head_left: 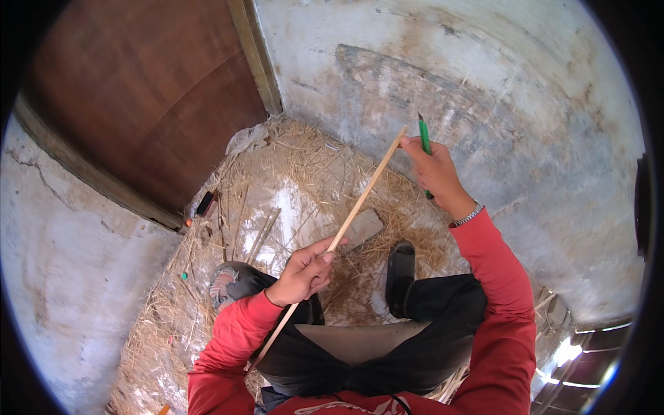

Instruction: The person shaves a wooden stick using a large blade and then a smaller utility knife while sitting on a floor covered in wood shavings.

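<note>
A long, thin pale stick (pixel 366 191), which looks like split bamboo, slants from beside my left thigh up to the far right. My left hand (pixel 304 272) is closed round it partway along, thumb on top. At its far end my right hand (pixel 437 173) touches the tip with thumb and fingers. The same hand holds a green utility knife (pixel 424 135), its dark blade out and pointing away from me. The knife's rear end shows below the palm. The middle of its body is hidden by the hand.
Straw and shavings (pixel 304 149) litter the floor, with a flat block (pixel 363 228) below the stick. A small dark object (pixel 205 204) lies near the brown door (pixel 152 97). Stained walls (pixel 484 90) rise ahead and at both sides. My dark shoe (pixel 400 270) rests beyond my knees.
</note>
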{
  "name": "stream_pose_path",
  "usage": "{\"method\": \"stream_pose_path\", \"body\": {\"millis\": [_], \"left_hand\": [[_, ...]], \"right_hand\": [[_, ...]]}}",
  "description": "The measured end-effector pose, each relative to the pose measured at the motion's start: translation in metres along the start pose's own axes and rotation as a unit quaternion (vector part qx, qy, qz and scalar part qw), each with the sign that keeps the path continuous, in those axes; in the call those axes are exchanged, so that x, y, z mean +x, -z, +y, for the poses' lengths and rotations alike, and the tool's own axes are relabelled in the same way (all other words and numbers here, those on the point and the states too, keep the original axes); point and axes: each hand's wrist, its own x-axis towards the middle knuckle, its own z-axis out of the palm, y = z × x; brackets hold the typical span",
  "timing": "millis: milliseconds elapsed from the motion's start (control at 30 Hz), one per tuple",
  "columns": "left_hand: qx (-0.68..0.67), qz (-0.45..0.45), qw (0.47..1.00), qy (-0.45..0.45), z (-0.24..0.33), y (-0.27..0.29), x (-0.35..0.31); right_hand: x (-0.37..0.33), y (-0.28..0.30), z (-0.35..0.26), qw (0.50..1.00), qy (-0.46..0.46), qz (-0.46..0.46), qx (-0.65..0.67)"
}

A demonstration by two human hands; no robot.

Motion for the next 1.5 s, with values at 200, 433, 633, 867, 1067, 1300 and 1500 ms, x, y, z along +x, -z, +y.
{"method": "stream_pose_path", "body": {"millis": [200, 433, 633, 867, 1067, 1300, 1500], "left_hand": [[-0.02, -0.003, 1.0, 0.006, -0.001, -0.004, -0.001], [-0.051, 0.023, 0.998, 0.019, 0.005, -0.007, -0.001], [-0.083, 0.054, 0.995, -0.009, 0.007, -0.004, -0.001], [-0.086, 0.079, 0.993, 0.037, -0.012, 0.005, -0.01], [-0.035, -0.04, 0.998, 0.03, -0.016, -0.011, -0.01], [0.183, 0.215, 0.943, -0.176, 0.074, -0.019, -0.002], [0.295, 0.413, 0.665, -0.548, 0.206, -0.026, 0.007]], "right_hand": [[0.005, -0.013, 0.007, 0.999, 0.013, 0.012, -0.031], [-0.005, -0.021, 0.016, 0.967, 0.094, -0.046, -0.23], [-0.064, -0.069, 0.015, 0.855, 0.165, -0.16, -0.464], [-0.02, -0.06, 0.027, 0.868, -0.003, -0.05, -0.495], [0.064, 0.081, 0.075, 0.806, 0.035, 0.178, -0.564], [0.033, 0.064, 0.037, 0.923, 0.08, 0.039, -0.375], [-0.041, -0.03, -0.052, 0.961, -0.045, -0.229, -0.145]]}}
